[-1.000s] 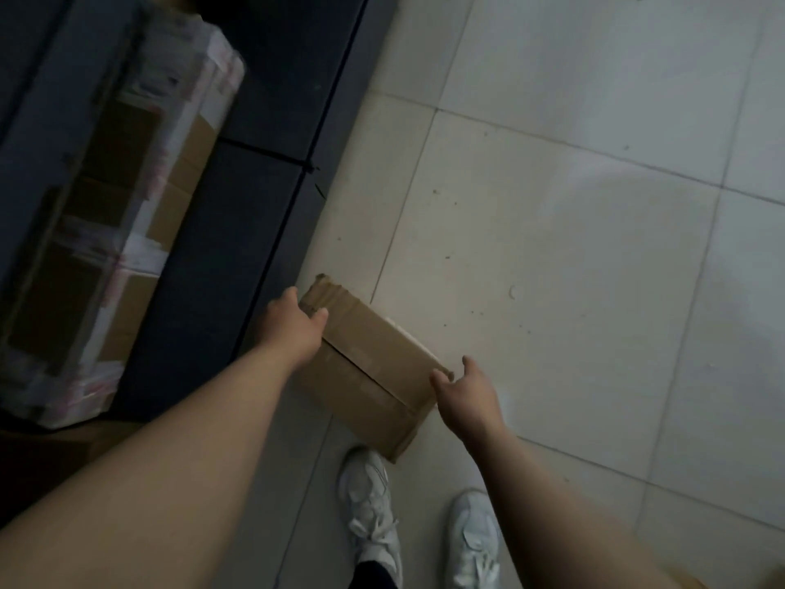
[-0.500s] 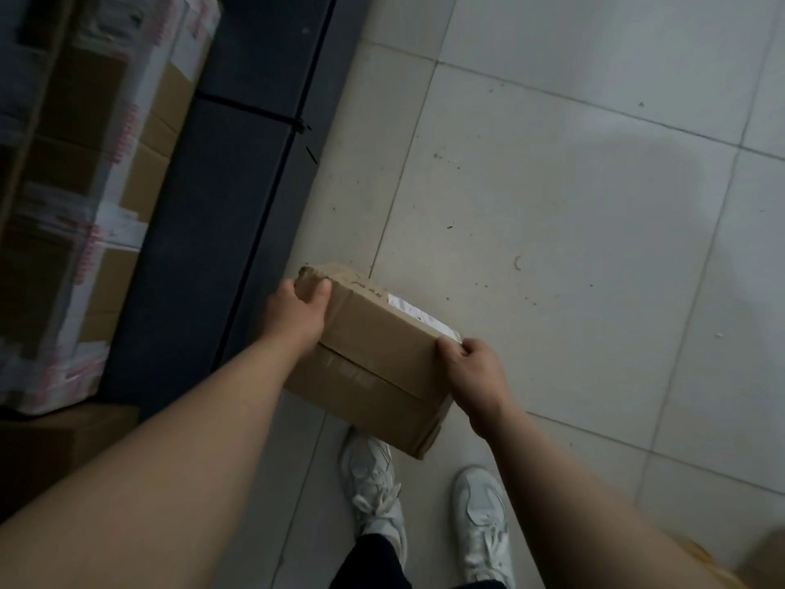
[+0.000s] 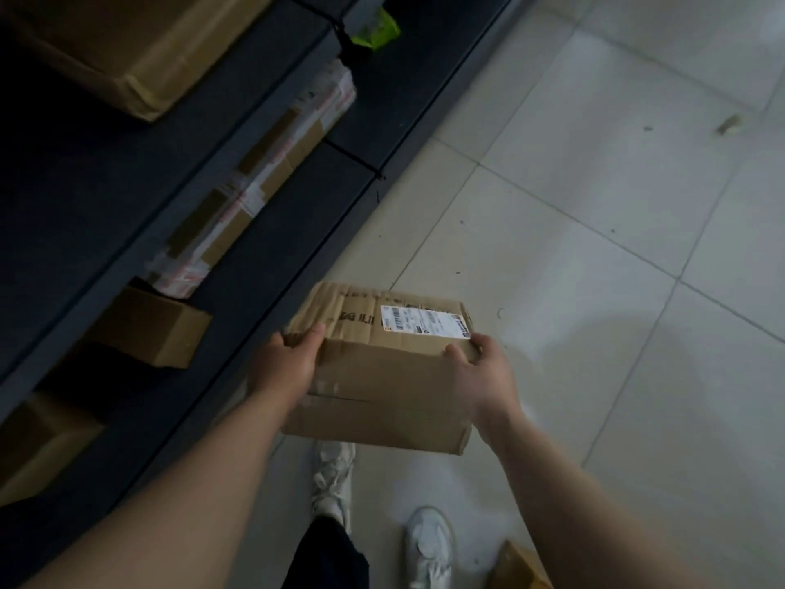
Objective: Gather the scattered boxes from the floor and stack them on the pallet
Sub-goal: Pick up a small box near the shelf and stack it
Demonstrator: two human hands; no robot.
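I hold a brown cardboard box with a white shipping label in the air above the tiled floor, in front of my legs. My left hand grips its left end, thumb on top. My right hand grips its right end. The box is tilted, label side facing up and away. A dark platform, which may be the pallet, runs along the left with boxes on it. A corner of another brown box lies on the floor at the bottom right.
On the dark platform sit a small brown box, a long taped box and a large box. A green wrapper lies near the top. My white shoes stand on the pale tiles.
The box has come up off the floor and now hangs higher between both hands. Its labelled face has turned upward. The view has swung to show more of the platform.
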